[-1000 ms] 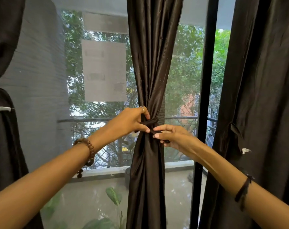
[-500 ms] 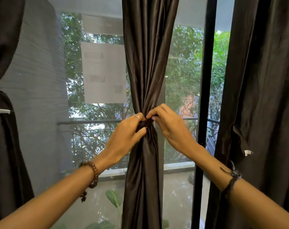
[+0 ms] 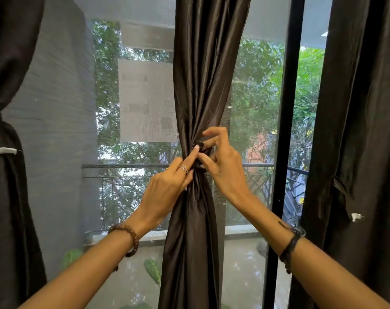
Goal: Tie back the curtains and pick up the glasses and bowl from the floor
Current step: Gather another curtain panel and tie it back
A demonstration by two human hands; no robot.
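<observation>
i see the middle curtain point(image 3: 203, 85) hanging at 12 o'clock from my hands, gathered into a tight waist where both hands meet. my left hand point(image 3: 165, 190) comes in from 7 o'clock, its fingers point(image 3: 193, 156) pinching the dark tie band point(image 3: 199, 145) against the bunched fabric; a ring shows on one finger and a beaded bracelet point(image 3: 128, 235) sits on the wrist. my right hand point(image 3: 223, 166) reaches in from 5 o'clock, fingers curled and grasping the same tie band from the other side, touching the left fingertips. a dark cord bracelet point(image 3: 291, 244) wraps that wrist. at 9 o'clock the left curtain point(image 3: 4, 175) is already cinched. at 3 o'clock the right curtain point(image 3: 363, 130) hangs loose, its tie dangling. the black window frame point(image 3: 285, 130) stands between the middle and right curtains. i cannot see the glasses or the bowl.
</observation>
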